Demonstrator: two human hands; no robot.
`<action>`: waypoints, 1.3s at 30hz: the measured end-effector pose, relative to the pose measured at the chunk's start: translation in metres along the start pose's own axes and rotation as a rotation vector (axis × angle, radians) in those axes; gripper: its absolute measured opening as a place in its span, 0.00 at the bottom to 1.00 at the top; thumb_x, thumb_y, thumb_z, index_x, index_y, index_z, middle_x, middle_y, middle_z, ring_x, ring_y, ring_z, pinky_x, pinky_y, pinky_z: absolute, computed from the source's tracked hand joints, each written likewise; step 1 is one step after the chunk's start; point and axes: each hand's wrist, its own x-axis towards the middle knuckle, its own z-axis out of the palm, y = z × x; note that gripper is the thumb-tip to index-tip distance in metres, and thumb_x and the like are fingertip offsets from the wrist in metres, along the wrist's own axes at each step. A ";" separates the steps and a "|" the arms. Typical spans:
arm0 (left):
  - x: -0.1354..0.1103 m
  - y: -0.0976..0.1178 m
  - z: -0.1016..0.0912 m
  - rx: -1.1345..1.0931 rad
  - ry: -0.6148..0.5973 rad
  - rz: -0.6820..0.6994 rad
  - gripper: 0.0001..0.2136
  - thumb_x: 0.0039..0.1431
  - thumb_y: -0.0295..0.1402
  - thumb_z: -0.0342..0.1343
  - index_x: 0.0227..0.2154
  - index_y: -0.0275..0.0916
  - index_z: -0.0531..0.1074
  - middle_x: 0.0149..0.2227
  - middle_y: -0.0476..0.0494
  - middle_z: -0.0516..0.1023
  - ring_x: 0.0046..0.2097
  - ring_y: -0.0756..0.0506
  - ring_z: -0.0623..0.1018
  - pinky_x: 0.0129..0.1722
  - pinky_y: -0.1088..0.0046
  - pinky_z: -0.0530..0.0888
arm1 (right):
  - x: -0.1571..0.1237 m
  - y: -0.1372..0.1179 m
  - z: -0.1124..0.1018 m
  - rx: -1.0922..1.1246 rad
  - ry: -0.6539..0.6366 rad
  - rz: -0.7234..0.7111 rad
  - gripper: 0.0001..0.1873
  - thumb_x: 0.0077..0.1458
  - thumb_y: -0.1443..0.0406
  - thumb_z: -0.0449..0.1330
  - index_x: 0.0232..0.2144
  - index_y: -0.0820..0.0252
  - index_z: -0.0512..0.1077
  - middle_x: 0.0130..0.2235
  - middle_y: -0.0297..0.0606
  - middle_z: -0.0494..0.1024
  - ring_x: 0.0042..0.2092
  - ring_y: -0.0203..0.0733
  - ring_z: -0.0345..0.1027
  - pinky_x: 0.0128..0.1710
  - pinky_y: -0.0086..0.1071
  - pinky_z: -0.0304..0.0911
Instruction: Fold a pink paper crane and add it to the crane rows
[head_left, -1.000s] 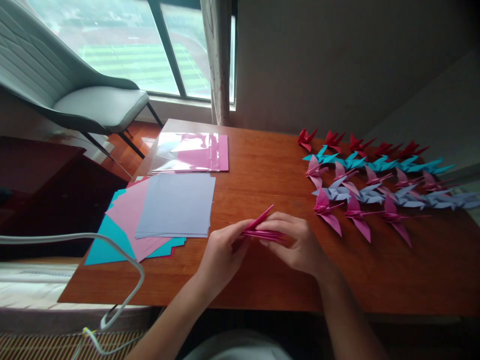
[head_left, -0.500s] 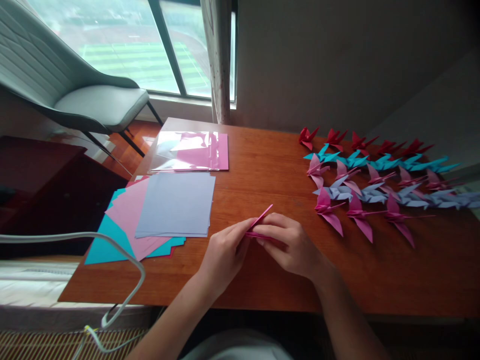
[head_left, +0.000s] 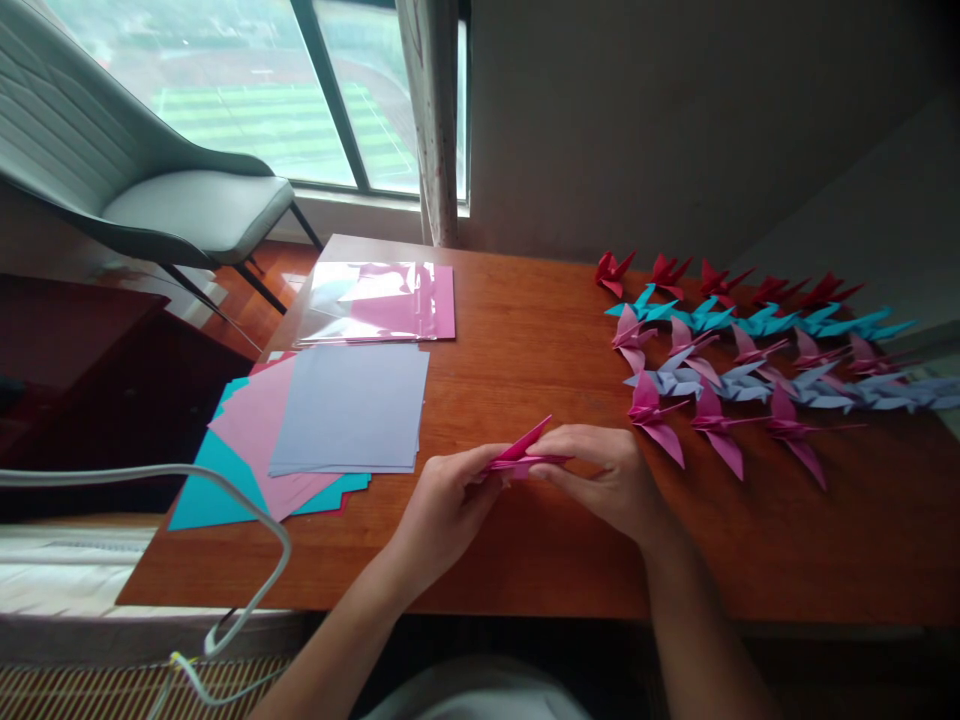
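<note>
A folded magenta origami paper (head_left: 525, 448) is held in the air over the front of the table, one narrow point slanting up to the right. My left hand (head_left: 450, 505) pinches its left end between thumb and fingers. With its thumb below and fingers above, my right hand (head_left: 604, 475) grips the right end. The fingers cover part of the folds. To the right, three magenta paper cranes (head_left: 716, 432) form the row nearest me. Behind them stand rows of lavender cranes (head_left: 814, 390), light pink cranes (head_left: 754, 352), turquoise cranes (head_left: 765, 322) and red cranes (head_left: 718, 280).
Left on the wooden table (head_left: 517, 360) lie lavender sheets (head_left: 352, 410) over fanned pink sheets (head_left: 255, 420) and turquoise sheets (head_left: 217, 490). A clear plastic packet (head_left: 375, 300) with magenta paper lies behind. A white cable (head_left: 281, 545) loops at front left. A chair (head_left: 202, 210) stands by the window.
My right hand has shifted slightly right, with its fingers straighter along the paper. More of the magenta folds show between my hands. The sheets and finished cranes stay in place.
</note>
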 end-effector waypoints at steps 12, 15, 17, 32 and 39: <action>-0.001 0.004 -0.001 -0.045 -0.016 -0.031 0.12 0.63 0.24 0.54 0.47 0.35 0.78 0.36 0.44 0.84 0.35 0.47 0.81 0.35 0.77 0.74 | 0.000 0.000 -0.001 0.054 -0.004 0.051 0.04 0.58 0.67 0.68 0.37 0.56 0.81 0.36 0.36 0.85 0.38 0.40 0.80 0.41 0.30 0.72; -0.002 0.001 0.000 -0.055 0.009 -0.025 0.14 0.62 0.24 0.54 0.50 0.35 0.76 0.38 0.44 0.84 0.36 0.47 0.82 0.36 0.76 0.75 | 0.001 -0.001 -0.001 0.092 -0.042 0.071 0.02 0.58 0.67 0.67 0.35 0.56 0.81 0.35 0.36 0.85 0.37 0.40 0.79 0.41 0.31 0.72; -0.002 -0.001 0.001 -0.059 0.023 -0.023 0.15 0.62 0.25 0.55 0.51 0.36 0.75 0.39 0.43 0.83 0.37 0.46 0.82 0.37 0.75 0.76 | 0.001 -0.002 -0.001 0.097 -0.053 0.091 0.02 0.58 0.66 0.67 0.35 0.56 0.81 0.34 0.36 0.85 0.37 0.40 0.79 0.40 0.31 0.72; 0.003 0.010 -0.002 -0.391 0.166 -0.226 0.13 0.61 0.39 0.62 0.41 0.34 0.79 0.36 0.43 0.82 0.38 0.45 0.79 0.37 0.76 0.75 | 0.004 0.002 0.014 0.298 0.121 0.318 0.20 0.57 0.56 0.67 0.49 0.55 0.73 0.41 0.39 0.78 0.41 0.42 0.75 0.41 0.33 0.73; 0.001 0.008 0.002 -0.354 0.074 -0.194 0.13 0.64 0.40 0.59 0.39 0.34 0.79 0.32 0.45 0.80 0.34 0.47 0.77 0.35 0.76 0.76 | 0.006 -0.001 0.020 0.291 0.110 0.276 0.09 0.62 0.58 0.63 0.33 0.57 0.76 0.35 0.37 0.77 0.39 0.42 0.72 0.39 0.33 0.68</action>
